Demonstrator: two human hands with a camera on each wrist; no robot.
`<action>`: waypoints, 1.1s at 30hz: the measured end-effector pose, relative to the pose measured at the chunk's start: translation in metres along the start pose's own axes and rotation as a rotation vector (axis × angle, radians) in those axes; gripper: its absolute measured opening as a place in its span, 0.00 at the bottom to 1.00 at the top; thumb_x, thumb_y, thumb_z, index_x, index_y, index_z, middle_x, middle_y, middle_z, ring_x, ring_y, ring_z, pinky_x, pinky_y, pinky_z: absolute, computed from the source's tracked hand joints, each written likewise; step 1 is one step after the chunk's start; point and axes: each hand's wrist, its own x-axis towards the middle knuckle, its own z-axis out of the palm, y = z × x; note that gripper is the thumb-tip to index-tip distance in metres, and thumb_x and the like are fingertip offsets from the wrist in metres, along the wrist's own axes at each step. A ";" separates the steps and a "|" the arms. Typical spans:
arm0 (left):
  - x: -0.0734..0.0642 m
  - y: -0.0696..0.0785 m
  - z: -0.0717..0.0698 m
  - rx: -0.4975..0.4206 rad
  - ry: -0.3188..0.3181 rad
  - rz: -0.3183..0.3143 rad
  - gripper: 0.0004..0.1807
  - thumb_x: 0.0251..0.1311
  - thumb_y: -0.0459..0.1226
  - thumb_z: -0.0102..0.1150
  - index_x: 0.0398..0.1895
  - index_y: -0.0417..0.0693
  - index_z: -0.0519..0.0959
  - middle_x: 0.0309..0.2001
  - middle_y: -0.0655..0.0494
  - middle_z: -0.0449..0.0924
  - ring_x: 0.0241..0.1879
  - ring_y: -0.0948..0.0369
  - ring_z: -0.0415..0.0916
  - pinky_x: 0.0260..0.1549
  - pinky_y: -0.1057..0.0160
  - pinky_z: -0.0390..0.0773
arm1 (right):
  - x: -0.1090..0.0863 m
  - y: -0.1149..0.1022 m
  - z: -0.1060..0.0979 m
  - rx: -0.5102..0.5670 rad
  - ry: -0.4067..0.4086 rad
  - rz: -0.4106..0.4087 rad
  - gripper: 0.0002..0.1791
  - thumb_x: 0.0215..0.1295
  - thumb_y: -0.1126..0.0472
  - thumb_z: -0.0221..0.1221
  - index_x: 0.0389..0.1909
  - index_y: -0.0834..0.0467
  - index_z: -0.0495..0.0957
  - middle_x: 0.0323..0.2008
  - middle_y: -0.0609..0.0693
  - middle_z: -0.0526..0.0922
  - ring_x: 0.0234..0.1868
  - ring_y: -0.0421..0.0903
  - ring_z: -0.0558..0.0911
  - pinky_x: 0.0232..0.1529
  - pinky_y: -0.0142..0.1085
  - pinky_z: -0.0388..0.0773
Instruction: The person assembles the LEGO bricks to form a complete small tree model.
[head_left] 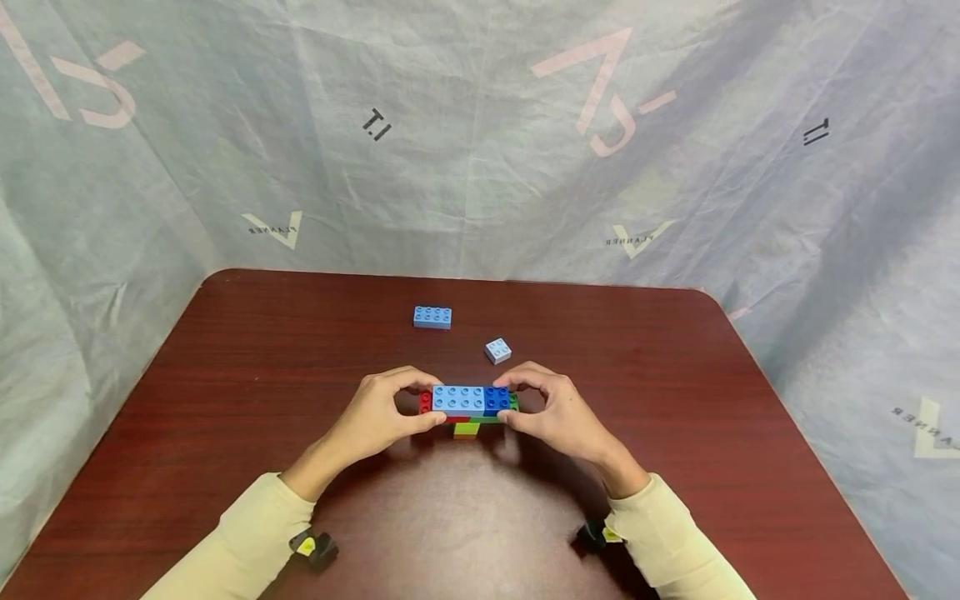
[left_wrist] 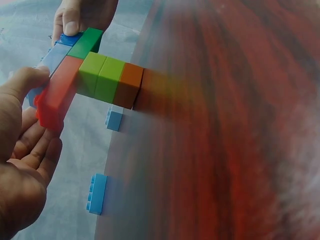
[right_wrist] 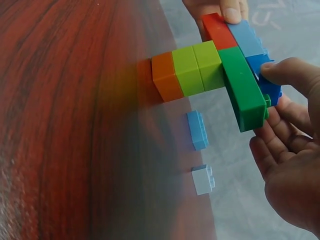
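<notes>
Pressure on the light blue brick (head_left: 458, 401) and the dark blue brick (head_left: 497, 401) is best sent straight down and evenly, since they lie end to end across the red brick (left_wrist: 61, 90) and the green brick (right_wrist: 243, 85), and that bar perches on a narrow column of two lime bricks (right_wrist: 186, 72) over an orange brick (right_wrist: 166, 77), which appears to stand on the table (head_left: 225, 400). Your left hand (head_left: 386, 414) has thumb and fingers clamped on the light blue brick; your right hand (head_left: 557, 414) pinches the dark blue one likewise. Match the push on both sides, as leaning on either end would probably tip the bar. Check the dark blue one: your right wrist view hints at a thin gap beside the green, though you cannot be sure it is unseated. The head view gives you the top studs, with red showing past one end and green past the other, but hides most of the column, which both wrist views lay bare. Beyond your hands lie a loose blue brick (head_left: 432, 318) and a small pale brick (head_left: 498, 351).
</notes>
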 end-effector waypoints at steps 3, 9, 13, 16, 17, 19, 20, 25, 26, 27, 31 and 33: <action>0.002 0.000 -0.001 -0.004 -0.018 0.012 0.19 0.54 0.46 0.79 0.49 0.61 0.85 0.46 0.67 0.85 0.45 0.65 0.80 0.43 0.62 0.84 | -0.001 0.000 -0.001 -0.010 -0.006 -0.003 0.20 0.59 0.65 0.74 0.51 0.47 0.84 0.50 0.43 0.83 0.52 0.43 0.82 0.56 0.53 0.81; 0.009 -0.004 -0.008 -0.032 -0.048 0.055 0.16 0.62 0.47 0.72 0.51 0.55 0.85 0.48 0.62 0.87 0.46 0.63 0.81 0.47 0.56 0.84 | -0.001 -0.001 -0.001 -0.018 0.000 -0.007 0.20 0.59 0.65 0.73 0.50 0.46 0.83 0.49 0.42 0.83 0.51 0.42 0.82 0.55 0.54 0.81; 0.018 -0.014 -0.015 -0.058 -0.012 0.030 0.11 0.71 0.44 0.63 0.51 0.52 0.86 0.48 0.58 0.88 0.45 0.61 0.83 0.48 0.56 0.83 | -0.002 -0.001 0.000 -0.028 -0.001 -0.001 0.20 0.59 0.64 0.73 0.51 0.45 0.83 0.49 0.41 0.83 0.52 0.42 0.82 0.56 0.51 0.81; 0.027 -0.020 -0.024 -0.058 0.033 -0.009 0.10 0.72 0.44 0.62 0.50 0.53 0.86 0.48 0.56 0.89 0.45 0.58 0.84 0.48 0.53 0.82 | -0.002 -0.001 0.001 -0.027 -0.004 0.000 0.20 0.60 0.64 0.73 0.51 0.45 0.83 0.49 0.41 0.83 0.52 0.42 0.81 0.57 0.51 0.81; 0.031 -0.022 -0.026 -0.048 0.043 -0.025 0.11 0.72 0.45 0.62 0.51 0.53 0.86 0.48 0.56 0.89 0.46 0.57 0.84 0.49 0.53 0.82 | -0.001 -0.001 0.002 -0.026 -0.005 0.001 0.20 0.60 0.64 0.73 0.50 0.45 0.83 0.49 0.41 0.83 0.52 0.42 0.81 0.57 0.51 0.81; 0.038 -0.026 -0.032 -0.036 0.059 -0.048 0.14 0.71 0.47 0.62 0.52 0.52 0.86 0.49 0.55 0.89 0.46 0.56 0.84 0.47 0.53 0.82 | -0.001 -0.001 0.002 -0.027 -0.006 0.003 0.19 0.60 0.64 0.73 0.50 0.45 0.82 0.49 0.40 0.82 0.52 0.42 0.81 0.56 0.52 0.81; 0.042 -0.027 -0.034 -0.037 0.065 -0.061 0.14 0.71 0.48 0.63 0.52 0.52 0.86 0.48 0.54 0.89 0.46 0.56 0.84 0.46 0.53 0.82 | -0.001 -0.001 0.003 -0.029 -0.006 0.004 0.19 0.60 0.64 0.73 0.50 0.45 0.82 0.49 0.40 0.82 0.52 0.42 0.81 0.56 0.52 0.81; 0.065 -0.038 -0.046 -0.027 0.071 -0.111 0.18 0.67 0.51 0.66 0.53 0.52 0.85 0.46 0.55 0.89 0.44 0.57 0.84 0.45 0.56 0.82 | -0.001 -0.001 0.003 -0.036 0.000 0.007 0.20 0.59 0.64 0.73 0.50 0.45 0.83 0.48 0.40 0.82 0.52 0.41 0.81 0.56 0.49 0.81; 0.070 -0.042 -0.048 -0.022 0.071 -0.117 0.18 0.67 0.51 0.66 0.54 0.52 0.85 0.46 0.54 0.89 0.44 0.57 0.84 0.45 0.57 0.82 | -0.001 -0.001 0.003 -0.035 0.001 0.008 0.19 0.59 0.64 0.73 0.50 0.45 0.83 0.48 0.41 0.82 0.52 0.42 0.81 0.56 0.49 0.81; 0.075 -0.045 -0.049 -0.016 0.073 -0.120 0.19 0.67 0.51 0.67 0.54 0.51 0.85 0.46 0.54 0.89 0.44 0.58 0.83 0.46 0.58 0.81 | -0.001 -0.001 0.003 -0.033 0.000 0.007 0.19 0.60 0.64 0.73 0.50 0.45 0.83 0.48 0.41 0.82 0.52 0.42 0.81 0.56 0.49 0.82; 0.090 -0.059 -0.051 -0.016 0.082 -0.129 0.20 0.65 0.47 0.70 0.55 0.47 0.84 0.46 0.51 0.88 0.45 0.56 0.83 0.47 0.61 0.80 | -0.001 -0.002 0.002 -0.030 -0.006 -0.002 0.19 0.60 0.65 0.73 0.50 0.46 0.83 0.48 0.42 0.82 0.52 0.42 0.81 0.55 0.52 0.82; 0.097 -0.065 -0.050 -0.023 0.086 -0.132 0.21 0.64 0.45 0.71 0.56 0.46 0.83 0.48 0.50 0.88 0.47 0.55 0.83 0.49 0.59 0.81 | -0.001 -0.002 0.001 -0.030 -0.004 -0.006 0.19 0.60 0.65 0.73 0.50 0.47 0.83 0.48 0.42 0.82 0.51 0.42 0.81 0.54 0.54 0.81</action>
